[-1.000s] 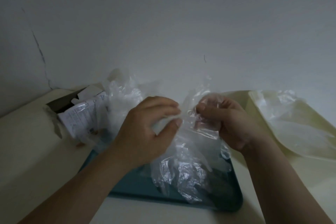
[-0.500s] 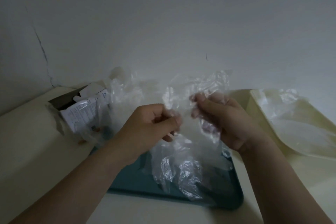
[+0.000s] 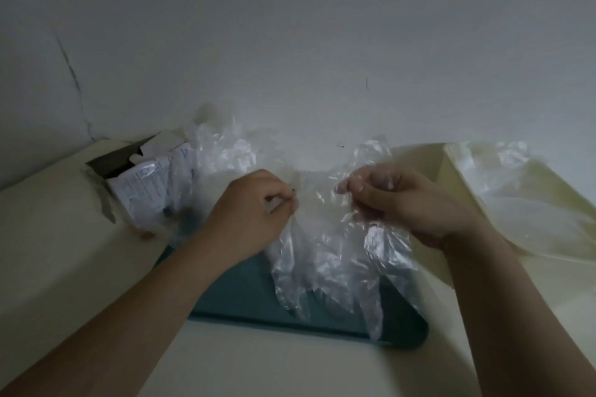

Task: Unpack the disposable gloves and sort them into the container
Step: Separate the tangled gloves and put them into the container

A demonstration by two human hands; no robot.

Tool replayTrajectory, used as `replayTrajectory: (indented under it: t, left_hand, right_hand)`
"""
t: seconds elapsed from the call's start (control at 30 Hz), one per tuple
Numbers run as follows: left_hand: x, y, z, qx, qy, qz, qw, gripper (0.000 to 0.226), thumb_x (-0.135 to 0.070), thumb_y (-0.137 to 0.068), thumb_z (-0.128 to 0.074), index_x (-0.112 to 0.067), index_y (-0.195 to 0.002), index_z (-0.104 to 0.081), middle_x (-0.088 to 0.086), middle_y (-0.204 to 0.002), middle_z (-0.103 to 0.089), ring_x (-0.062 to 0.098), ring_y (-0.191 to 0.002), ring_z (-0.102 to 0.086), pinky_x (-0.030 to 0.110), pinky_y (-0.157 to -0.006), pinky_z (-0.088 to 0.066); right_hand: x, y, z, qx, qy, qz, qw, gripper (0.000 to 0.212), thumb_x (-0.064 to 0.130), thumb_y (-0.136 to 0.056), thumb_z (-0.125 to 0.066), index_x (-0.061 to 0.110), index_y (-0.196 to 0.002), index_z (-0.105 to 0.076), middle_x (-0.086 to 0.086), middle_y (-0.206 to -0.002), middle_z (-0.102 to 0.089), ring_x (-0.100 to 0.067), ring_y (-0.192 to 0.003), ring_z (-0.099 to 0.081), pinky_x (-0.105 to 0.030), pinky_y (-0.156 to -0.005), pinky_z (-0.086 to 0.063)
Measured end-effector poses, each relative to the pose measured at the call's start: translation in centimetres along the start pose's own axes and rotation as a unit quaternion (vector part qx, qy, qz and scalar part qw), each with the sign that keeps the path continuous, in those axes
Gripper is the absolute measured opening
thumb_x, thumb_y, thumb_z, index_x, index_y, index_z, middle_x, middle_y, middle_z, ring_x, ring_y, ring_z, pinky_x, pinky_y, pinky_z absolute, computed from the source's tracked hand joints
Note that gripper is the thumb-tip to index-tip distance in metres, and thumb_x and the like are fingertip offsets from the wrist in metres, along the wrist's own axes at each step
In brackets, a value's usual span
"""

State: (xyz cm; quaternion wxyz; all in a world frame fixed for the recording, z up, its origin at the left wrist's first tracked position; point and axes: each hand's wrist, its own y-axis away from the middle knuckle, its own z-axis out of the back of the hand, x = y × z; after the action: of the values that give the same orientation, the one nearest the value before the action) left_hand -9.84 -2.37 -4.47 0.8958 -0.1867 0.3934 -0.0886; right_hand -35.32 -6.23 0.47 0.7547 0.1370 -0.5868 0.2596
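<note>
- Hands, centre of view: the left hand [image 3: 251, 206] pinches one upper edge of a clear disposable glove [image 3: 325, 255] between thumb and curled fingers. The right hand [image 3: 406, 203] grips the opposite edge, with film draped over its knuckles.
- Held glove: stretched between the two hands and off the table, its crumpled fingers hanging down in front of the teal tray [image 3: 258, 293].
- Tray: lies flat on the cream table [image 3: 48, 251]. The hanging glove and the left forearm hide much of its surface, and only the near rim and a middle strip show.
- Container, right: a cream tray-like container [image 3: 429, 161] sits just beside the right hand, tilted toward the wall. Clear gloves [image 3: 503, 171] already lie inside it, apart from the held one.
- Torn box, left: an opened cardboard box [image 3: 109, 161] with a printed wrapper [image 3: 145, 184] spilling from it, near the far left corner of the teal tray.
- Loose heap: more clear gloves [image 3: 222, 151] are piled between the box and the left hand. The hand covers the lower part of the heap.
- Background: a pale wall [image 3: 290, 42] with a dark crack [image 3: 69, 68] at left. The dim light blurs fine detail.
</note>
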Motion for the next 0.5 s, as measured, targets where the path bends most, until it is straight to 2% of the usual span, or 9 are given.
replayTrajectory:
  t: [0.1, 0.17, 0.23, 0.33, 0.43, 0.47, 0.5]
  left_hand:
    - [-1.1, -0.3, 1.5, -0.12, 0.019, -0.032, 0.992, 0.006, -0.021, -0.095, -0.074, -0.027, -0.093, -0.075, -0.021, -0.108, -0.067, -0.001, -0.104, -0.063, 0.006, -0.087, -0.045]
    - [-1.9, -0.3, 2.3, -0.151, 0.041, -0.049, 0.986, 0.009, -0.02, -0.093, -0.077, -0.027, -0.09, -0.072, -0.022, -0.117, -0.066, -0.002, -0.115, -0.06, 0.006, -0.093, -0.043]
    - [-2.5, -0.1, 2.6, -0.13, 0.061, -0.064, 0.988, 0.017, -0.017, -0.092, -0.076, -0.03, -0.088, -0.066, -0.022, -0.126, -0.064, -0.001, -0.123, -0.058, 0.014, -0.102, -0.042]
    - [-2.8, 0.1, 2.7, -0.084, 0.056, -0.071, 0.992, 0.025, -0.015, -0.096, -0.071, -0.034, -0.087, -0.059, -0.025, -0.134, -0.059, -0.002, -0.127, -0.056, 0.025, -0.106, -0.047]
    - [-2.7, 0.2, 2.5, -0.06, 0.056, -0.058, 0.995, 0.018, -0.022, -0.099, -0.068, -0.033, -0.09, -0.057, -0.019, -0.121, -0.064, 0.006, -0.113, -0.063, 0.04, -0.098, -0.057]
    - [-2.8, 0.3, 2.4, -0.051, 0.07, -0.056, 0.995, 0.017, -0.022, -0.099, -0.069, -0.031, -0.091, -0.057, -0.015, -0.114, -0.066, 0.013, -0.107, -0.066, 0.043, -0.093, -0.058]
    - [-3.0, 0.3, 2.4, -0.045, 0.088, -0.059, 0.993, 0.017, -0.021, -0.098, -0.07, -0.031, -0.09, -0.058, -0.013, -0.109, -0.068, 0.016, -0.102, -0.067, 0.04, -0.09, -0.059]
  right_hand:
    - [0.0, 0.7, 1.2, 0.062, -0.041, 0.022, 0.997, 0.032, 0.046, -0.083, -0.081, 0.016, -0.095, -0.08, -0.008, -0.089, -0.073, -0.024, -0.086, -0.069, -0.035, -0.082, -0.058]
    - [0.5, 1.4, 1.8, 0.127, -0.028, 0.031, 0.991, 0.034, 0.045, -0.083, -0.082, 0.014, -0.097, -0.081, -0.012, -0.103, -0.076, -0.029, -0.103, -0.072, -0.041, -0.094, -0.057]
    - [1.1, 1.7, 1.6, 0.134, -0.009, 0.045, 0.99, 0.027, 0.04, -0.086, -0.081, 0.016, -0.098, -0.081, -0.014, -0.112, -0.075, -0.035, -0.112, -0.069, -0.046, -0.101, -0.054]
    - [2.0, 1.3, 0.5, 0.034, 0.005, 0.08, 0.996, 0.018, 0.023, -0.091, -0.075, 0.009, -0.099, -0.08, -0.004, -0.129, -0.07, -0.025, -0.121, -0.066, -0.043, -0.103, -0.053]
    - [2.2, 0.8, -0.2, -0.001, 0.095, 0.088, 0.992, 0.012, 0.028, -0.089, -0.073, 0.023, -0.092, -0.083, 0.015, -0.149, -0.056, -0.006, -0.142, -0.047, -0.054, -0.115, -0.042]
    - [2.2, 0.8, -0.4, 0.009, 0.102, 0.084, 0.991, 0.012, 0.028, -0.087, -0.072, 0.025, -0.089, -0.083, 0.017, -0.148, -0.056, -0.003, -0.143, -0.044, -0.056, -0.116, -0.04]
    - [2.2, 0.7, -0.5, 0.018, 0.092, 0.078, 0.993, 0.012, 0.026, -0.086, -0.072, 0.025, -0.089, -0.084, 0.017, -0.145, -0.059, -0.002, -0.142, -0.045, -0.055, -0.115, -0.041]
